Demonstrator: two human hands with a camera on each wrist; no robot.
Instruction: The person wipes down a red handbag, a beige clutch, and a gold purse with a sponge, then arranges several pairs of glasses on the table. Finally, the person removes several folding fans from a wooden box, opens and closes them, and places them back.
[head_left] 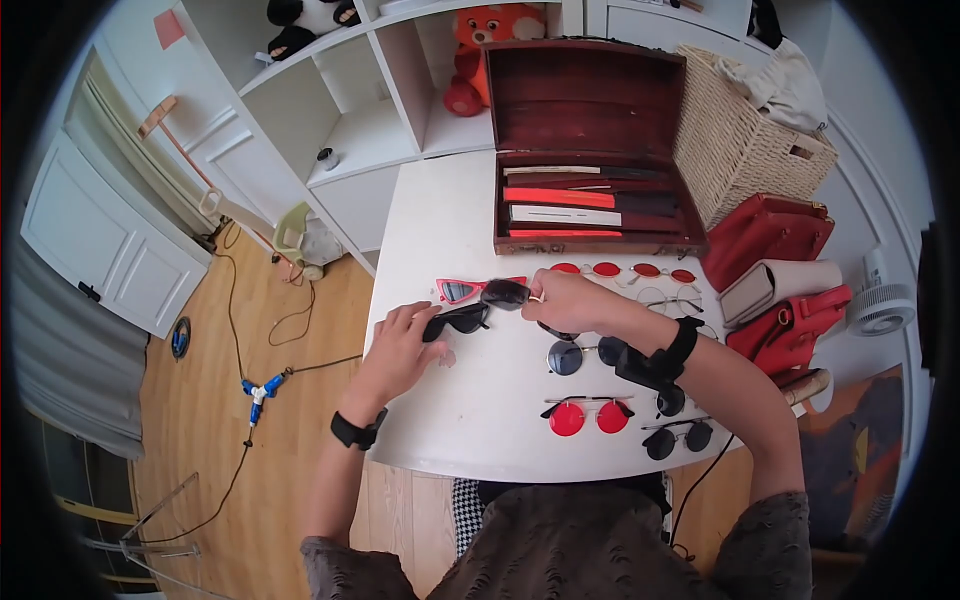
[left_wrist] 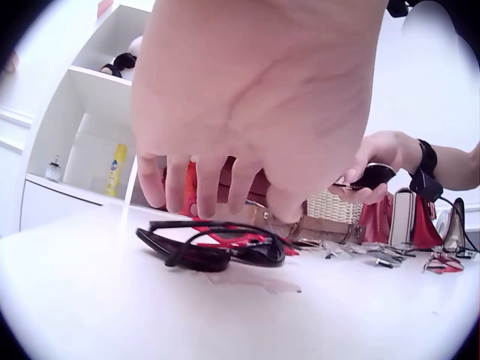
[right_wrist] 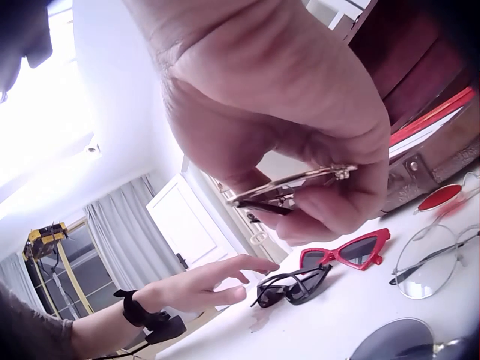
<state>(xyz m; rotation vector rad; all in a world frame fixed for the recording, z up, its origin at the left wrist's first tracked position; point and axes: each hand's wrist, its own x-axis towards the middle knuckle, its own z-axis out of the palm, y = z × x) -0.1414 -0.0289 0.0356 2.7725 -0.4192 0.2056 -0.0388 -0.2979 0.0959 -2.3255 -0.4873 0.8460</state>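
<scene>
Red cat-eye sunglasses [head_left: 462,289] lie between the relaxed left hand [head_left: 400,350] and right hand [head_left: 572,300] pinching dark glasses [head_left: 505,293]

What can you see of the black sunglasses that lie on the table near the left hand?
The black sunglasses have a thick, glossy frame that looks like plastic, with dark lenses. They lie on the white table, arms unfolded, just in front of the red cat-eye pair. The left hand hovers over them with straight fingers; whether the fingertips touch the frame cannot be told.
</scene>
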